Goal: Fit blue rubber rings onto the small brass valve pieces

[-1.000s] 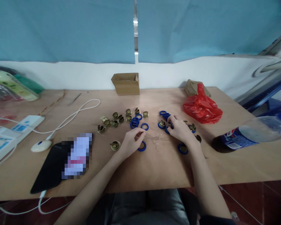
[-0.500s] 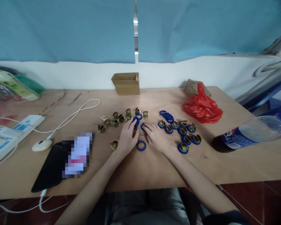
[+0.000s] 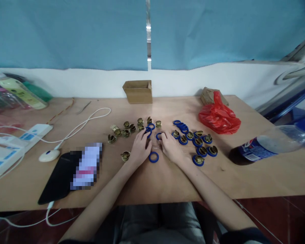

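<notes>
My left hand [image 3: 140,147] lies palm down, its fingers stretched forward and thumb apart, fingertips touching overlapping blue rings [image 3: 150,126]. My right hand [image 3: 170,146] has its fingertips closed on another blue ring [image 3: 158,136], low over the table or touching it. Between my wrists a single blue ring [image 3: 153,157] lies flat. Several gold-coloured round metal pieces with upright flaps [image 3: 125,133] sit behind and left of my left hand; one such metal piece [image 3: 125,156] is beside my left wrist. Right of my right hand, similar metal pieces sit in blue rings [image 3: 198,160].
Loose blue rings [image 3: 183,127] overlap in a row at right. An open cardboard box [image 3: 139,93] stands by the wall. A red plastic bag [image 3: 219,117] and a cola bottle [image 3: 259,149] are at right. A phone [image 3: 87,166], white cables and a power strip [image 3: 33,135] occupy the left.
My right hand has shifted slightly to the right, and the blue ring at its fingertips went with it, away from the left hand. The left hand stays by the overlapping rings.
</notes>
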Demonstrator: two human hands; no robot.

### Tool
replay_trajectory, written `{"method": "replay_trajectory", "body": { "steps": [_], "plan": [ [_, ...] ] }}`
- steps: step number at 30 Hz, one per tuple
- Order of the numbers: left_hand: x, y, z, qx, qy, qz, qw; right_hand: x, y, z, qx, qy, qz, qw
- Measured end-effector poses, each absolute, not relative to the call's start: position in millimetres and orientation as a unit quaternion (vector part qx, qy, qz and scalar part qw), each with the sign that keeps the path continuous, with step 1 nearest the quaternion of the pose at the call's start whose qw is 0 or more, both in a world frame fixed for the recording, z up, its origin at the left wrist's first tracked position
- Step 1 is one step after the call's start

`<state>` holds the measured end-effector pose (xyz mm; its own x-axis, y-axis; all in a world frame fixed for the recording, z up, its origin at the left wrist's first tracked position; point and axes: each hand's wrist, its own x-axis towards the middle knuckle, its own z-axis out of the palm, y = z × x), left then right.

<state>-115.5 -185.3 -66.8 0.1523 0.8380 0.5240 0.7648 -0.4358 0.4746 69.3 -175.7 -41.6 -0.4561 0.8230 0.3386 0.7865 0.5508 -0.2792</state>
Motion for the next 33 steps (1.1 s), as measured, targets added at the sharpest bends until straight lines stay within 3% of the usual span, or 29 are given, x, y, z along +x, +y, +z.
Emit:
{"method": "replay_trajectory", "body": {
  "steps": [9, 15, 17, 21, 33],
  "plan": [
    [-114.4, -175.0, -43.4, 0.769, 0.477, 0.425, 0.038, 75.2, -171.3, -33.0, -0.534, -0.791, 0.072, 0.290],
    [-100.5, -122.1, -24.7, 0.792, 0.527, 0.308, 0.019, 82.0, -167.6, -26.4, -0.548, -0.745, 0.058, 0.376],
    [-90.0, -102.0, -23.4, 0.800, 0.552, 0.236, 0.025, 83.7, -166.5, -25.2, -0.552, -0.740, 0.050, 0.381],
    [-69.5, -78.3, -28.7, 0.798, 0.566, 0.206, 0.027, 86.5, -165.0, -23.2, -0.559, -0.739, 0.041, 0.374],
    [-70.9, -118.8, -26.5, 0.802, 0.546, 0.240, 0.024, 85.3, -170.7, -17.5, -0.533, -0.737, 0.050, 0.413]
  ]
}}
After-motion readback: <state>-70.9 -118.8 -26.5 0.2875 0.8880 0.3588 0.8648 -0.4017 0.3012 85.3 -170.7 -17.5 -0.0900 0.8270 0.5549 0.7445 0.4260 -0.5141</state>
